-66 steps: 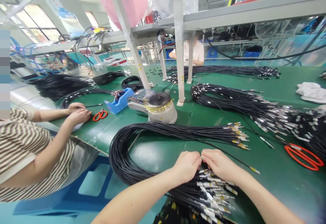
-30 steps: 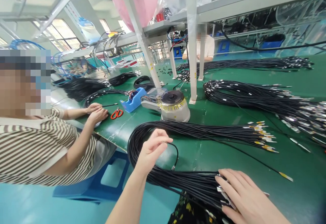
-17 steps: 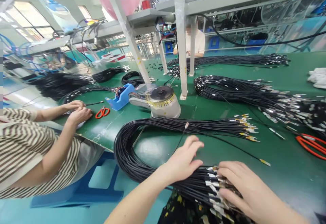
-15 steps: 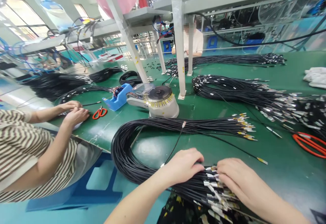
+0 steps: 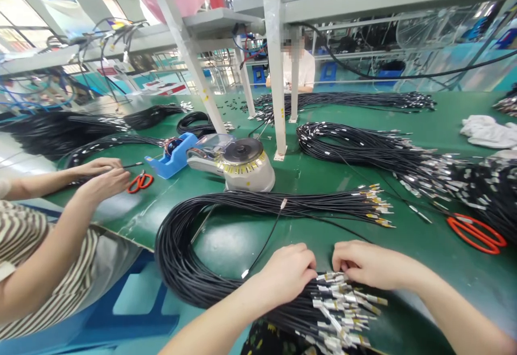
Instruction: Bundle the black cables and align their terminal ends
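A large bundle of black cables (image 5: 173,247) curves in a U on the green table, its near ends carrying white and yellow tags (image 5: 339,304). My left hand (image 5: 285,271) lies over the near part of the bundle, fingers curled at the cables just left of the tags. Just above the tagged ends is my right hand (image 5: 357,260), its fingers bent together; whatever they pinch is hidden. One thin cable with white tags (image 5: 264,241) lies inside the U.
A round tape dispenser (image 5: 248,164) and a blue tape holder (image 5: 172,155) stand behind the bundle. Red-handled scissors (image 5: 476,232) lie at right, by more cable bundles (image 5: 363,145). At left, a co-worker's hands (image 5: 103,174) work near other red scissors (image 5: 140,182).
The view has shifted slightly. My right hand has moved up and left off the tagged ends, its fingers curling. The loose cable end with a yellow tag, right of the bundle, no longer shows.
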Demonstrator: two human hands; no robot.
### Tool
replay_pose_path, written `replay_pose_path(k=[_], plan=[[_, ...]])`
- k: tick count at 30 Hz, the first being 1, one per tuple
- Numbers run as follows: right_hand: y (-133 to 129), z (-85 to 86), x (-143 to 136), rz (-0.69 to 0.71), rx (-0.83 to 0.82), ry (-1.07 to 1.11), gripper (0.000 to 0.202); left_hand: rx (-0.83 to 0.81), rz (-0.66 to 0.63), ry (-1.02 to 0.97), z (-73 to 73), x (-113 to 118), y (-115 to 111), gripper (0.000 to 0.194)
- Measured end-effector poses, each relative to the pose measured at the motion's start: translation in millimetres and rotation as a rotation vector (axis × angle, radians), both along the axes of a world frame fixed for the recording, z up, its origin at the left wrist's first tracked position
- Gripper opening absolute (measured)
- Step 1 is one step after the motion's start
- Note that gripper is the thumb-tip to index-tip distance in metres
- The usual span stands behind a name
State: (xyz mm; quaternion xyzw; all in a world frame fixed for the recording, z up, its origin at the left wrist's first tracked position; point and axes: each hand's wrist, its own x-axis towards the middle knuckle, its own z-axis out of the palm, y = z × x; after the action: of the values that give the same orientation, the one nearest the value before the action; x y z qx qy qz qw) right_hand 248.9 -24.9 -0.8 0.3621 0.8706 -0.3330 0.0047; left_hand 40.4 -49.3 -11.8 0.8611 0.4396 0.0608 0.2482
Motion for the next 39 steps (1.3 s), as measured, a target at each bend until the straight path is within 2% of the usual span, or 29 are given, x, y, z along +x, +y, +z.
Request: replay_pose_path(k=[5, 8, 11, 14, 17, 18, 21, 25, 31, 39], plan=[[3.7, -4.4, 4.2, -0.079, 0.100, -0.076, 0.019, -0.040, 0.037, -0.016, -1.9, 3.3, 0.9, 0.009], [8.9, 2.8, 3.9, -0.163, 0.150, 0.049, 0.016, -0.001, 0.056, -0.043, 4.9, 7.9, 0.7, 0.017], [11.9, 13.8, 1.9, -0.252, 0.147, 0.181, 0.015, -0.052, 0.138, -0.126, 15.6, 12.4, 4.4, 0.023], [10.1, 18.7, 0.5, -0.326, 0.113, 0.269, 0.014, -0.078, 0.207, -0.157, 24.6, 18.3, 11.9, 0.040], [6.7, 14.8, 2.6, -0.393, 0.023, 0.368, 0.012, -0.010, 0.098, -0.100, 26.5, 26.5, 18.4, 0.027], [5.9, 12.7, 4.1, -0.405, -0.022, 0.399, 0.011, 0.007, 0.058, -0.080, 25.2, 29.2, 19.6, 0.029], [4.6, 7.2, 8.7, -0.385, -0.087, 0.409, 0.016, 0.027, 0.050, -0.053, 18.1, 34.6, 20.0, 0.034], [3.0, 3.6, 9.8, -0.329, -0.002, 0.359, 0.029, 0.024, 0.099, -0.090, 9.2, 35.7, 17.2, 0.031], [-0.3, -0.3, 4.5, -0.287, -0.022, 0.354, 0.030, 0.036, 0.116, -0.098, 2.8, 39.2, 16.9, 0.029], [-1.5, -2.3, 1.1, -0.262, 0.122, 0.305, 0.030, 0.068, 0.113, -0.171, -2.0, 41.4, 18.3, 0.029]])
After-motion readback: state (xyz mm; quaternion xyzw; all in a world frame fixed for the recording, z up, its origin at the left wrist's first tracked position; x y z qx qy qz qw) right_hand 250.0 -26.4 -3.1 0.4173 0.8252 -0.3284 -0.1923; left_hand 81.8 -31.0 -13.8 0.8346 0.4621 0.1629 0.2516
